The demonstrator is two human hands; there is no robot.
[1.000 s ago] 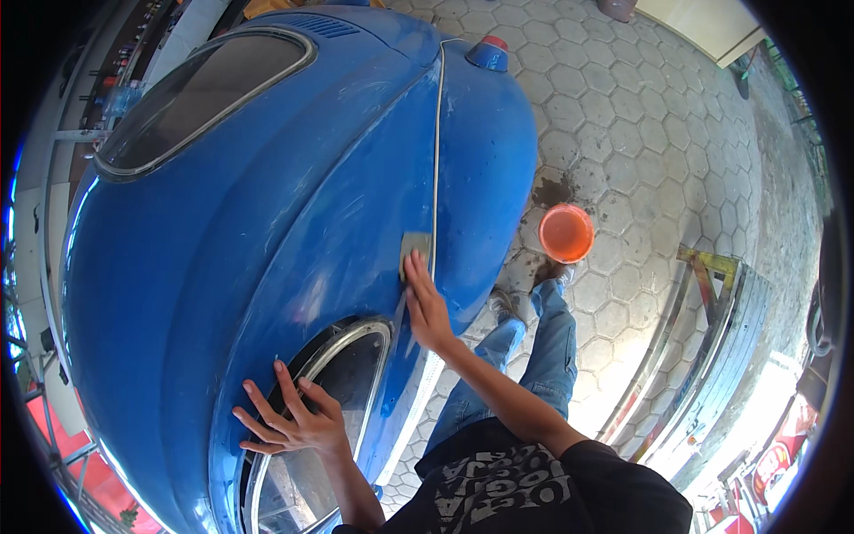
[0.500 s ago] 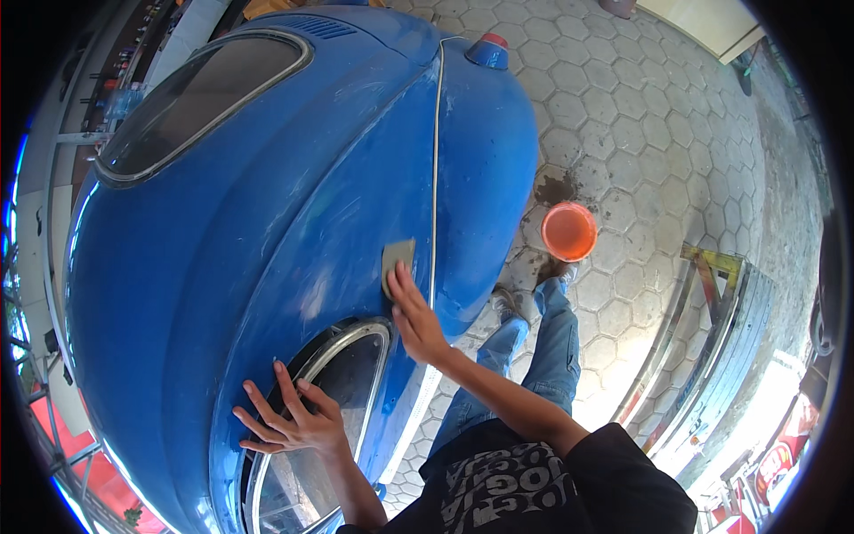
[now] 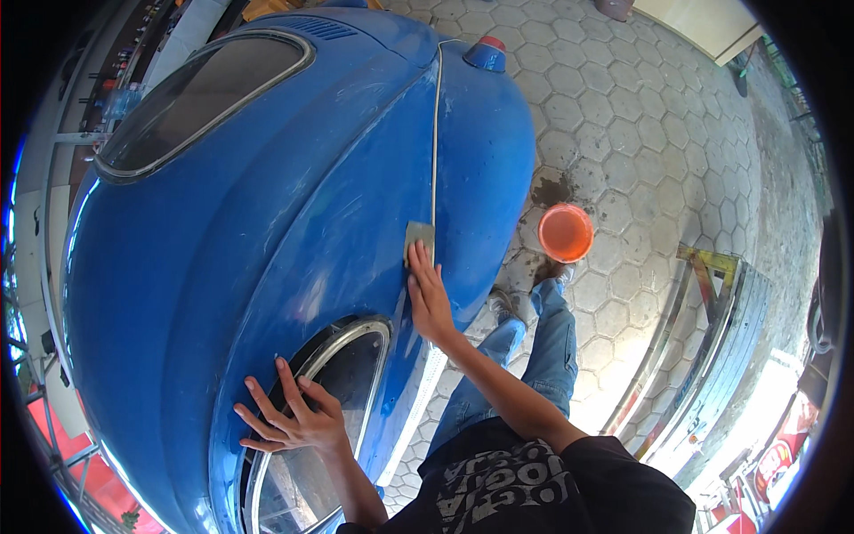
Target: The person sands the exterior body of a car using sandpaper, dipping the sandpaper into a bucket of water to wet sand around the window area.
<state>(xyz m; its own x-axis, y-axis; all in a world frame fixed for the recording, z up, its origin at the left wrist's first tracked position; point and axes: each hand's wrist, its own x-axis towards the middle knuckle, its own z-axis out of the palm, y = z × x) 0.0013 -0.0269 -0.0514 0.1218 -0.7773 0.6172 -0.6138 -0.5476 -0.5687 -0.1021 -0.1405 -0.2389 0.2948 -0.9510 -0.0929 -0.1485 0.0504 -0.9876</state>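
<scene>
A blue car body (image 3: 222, 258) with rounded panels fills the left and middle of the view. My right hand (image 3: 430, 303) presses a small grey-green sheet of sandpaper (image 3: 419, 233) flat on the rear side panel, fingers stretched along it. The sheet lies right beside the pale trim strip (image 3: 436, 142) between that panel and the rear fender (image 3: 485, 178). Spread wide, my left hand (image 3: 298, 416) rests on the roof edge and upper frame of the side window (image 3: 351, 374), holding nothing. Whitish scuff marks show on the blue paint.
An orange bucket (image 3: 542, 233) stands on hexagonal pavers (image 3: 614, 169) right of the fender, close to my feet, with a wet patch beside it. A worn wooden bench (image 3: 734, 329) is farther right. A red-topped tail light (image 3: 487, 55) juts from the fender.
My right hand has slid the sandpaper to the right and slightly away from me, up to the trim strip. My left hand has stayed in place.
</scene>
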